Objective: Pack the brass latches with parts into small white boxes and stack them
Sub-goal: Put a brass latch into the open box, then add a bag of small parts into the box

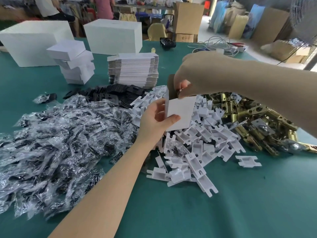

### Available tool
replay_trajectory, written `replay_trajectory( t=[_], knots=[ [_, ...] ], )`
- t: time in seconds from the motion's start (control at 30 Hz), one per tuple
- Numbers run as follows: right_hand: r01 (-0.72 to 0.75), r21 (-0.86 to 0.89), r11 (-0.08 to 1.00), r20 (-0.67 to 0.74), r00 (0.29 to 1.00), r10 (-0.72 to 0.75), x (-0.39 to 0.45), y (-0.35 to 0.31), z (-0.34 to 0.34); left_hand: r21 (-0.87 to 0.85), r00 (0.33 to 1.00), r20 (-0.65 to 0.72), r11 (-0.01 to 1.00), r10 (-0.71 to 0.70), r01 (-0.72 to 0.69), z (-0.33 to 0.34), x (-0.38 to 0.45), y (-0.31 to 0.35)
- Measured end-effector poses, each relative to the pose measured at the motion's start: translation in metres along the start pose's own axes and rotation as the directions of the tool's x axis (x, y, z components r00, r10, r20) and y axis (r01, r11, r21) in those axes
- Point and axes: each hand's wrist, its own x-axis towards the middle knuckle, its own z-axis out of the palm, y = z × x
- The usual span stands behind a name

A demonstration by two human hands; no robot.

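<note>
The left hand (155, 120) holds a small white box (180, 112) upright above the pile of white plastic parts (197, 143). The right hand (187, 83) pinches something at the open top of the box; it looks like the end of a latch, but most of it is hidden. The other brass latches (253, 117) lie in a heap on the worktop (223, 212), just right of the box. If the box tilts or the fingers loosen early, the piece could catch on the flap and fall into the heaps.

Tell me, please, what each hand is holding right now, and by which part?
The left hand grips a small white box by its lower left side, thumb on the front. The right hand pinches something into its open top; what exactly cannot be told.
</note>
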Motion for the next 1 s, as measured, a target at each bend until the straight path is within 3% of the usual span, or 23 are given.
replay_trajectory(
  t=[0.03, 0.07, 0.1, 0.27, 0.33, 0.4, 0.43, 0.5, 0.53, 0.57, 0.63, 0.7, 1.0],
  knots=[
    [0.044, 0.087, 0.995, -0.067, 0.997, -0.038, 0.002, -0.024, -0.005, 0.006, 1.0, -0.001, 1.0, 0.0, 0.0, 0.0, 0.0, 0.0],
    [-0.017, 0.071, 0.997, -0.172, 0.985, 0.029, 0.009, -0.056, -0.017, 0.014, 1.0, -0.004, 1.0, -0.001, 0.001, 0.0, 0.0, 0.0],
    [0.063, 0.124, 0.99, -0.173, 0.984, -0.041, 0.011, -0.057, -0.013, 0.018, 1.0, -0.008, 1.0, -0.001, 0.001, 0.0, 0.0, -0.001],
    [0.099, 0.18, 0.979, -0.19, 0.98, -0.064, 0.016, -0.055, -0.004, -0.011, 1.0, -0.019, 1.0, -0.007, 0.007, 0.0, 0.001, -0.004],
    [0.135, 0.337, 0.932, -0.273, 0.961, -0.04, 0.018, -0.055, 0.002, -0.014, 1.0, -0.023, 1.0, -0.008, 0.007, 0.0, 0.001, -0.004],
    [0.114, 0.562, 0.819, -0.429, 0.887, 0.171, 0.01, -0.047, 0.01, -0.011, 1.0, -0.027, 1.0, -0.006, 0.006, 0.0, 0.002, -0.006],
    [0.102, 0.675, 0.731, -0.499, 0.793, 0.35, 0.006, -0.043, 0.019, -0.013, 1.0, -0.027, 1.0, -0.009, 0.008, 0.0, 0.002, -0.006],
    [0.028, 0.833, 0.553, -0.454, 0.607, 0.653, -0.001, -0.041, 0.04, -0.023, 0.999, -0.031, 1.0, -0.018, 0.017, 0.0, 0.003, -0.008],
    [-0.071, 0.862, 0.502, -0.376, 0.575, 0.727, -0.003, -0.041, 0.053, -0.021, 0.999, -0.032, 1.0, -0.022, 0.021, 0.0, 0.003, -0.008],
    [-0.208, 0.851, 0.481, -0.275, 0.605, 0.747, -0.003, -0.041, 0.068, -0.011, 0.999, -0.032, 1.0, -0.024, 0.024, 0.0, 0.003, -0.008],
    [-0.436, 0.738, 0.515, -0.036, 0.736, 0.676, -0.004, -0.05, 0.095, 0.021, 0.999, -0.038, 1.0, -0.018, 0.019, 0.0, 0.004, -0.007],
    [-0.518, 0.643, 0.565, 0.114, 0.794, 0.598, -0.004, -0.066, 0.113, 0.046, 0.999, -0.046, 0.999, 0.0, 0.002, 0.0, 0.003, -0.008],
    [-0.552, 0.563, 0.614, 0.029, 0.756, 0.653, 0.012, -0.066, 0.138, 0.053, 0.999, -0.038, 0.999, 0.016, -0.014, -0.001, 0.003, -0.006]
  ],
)
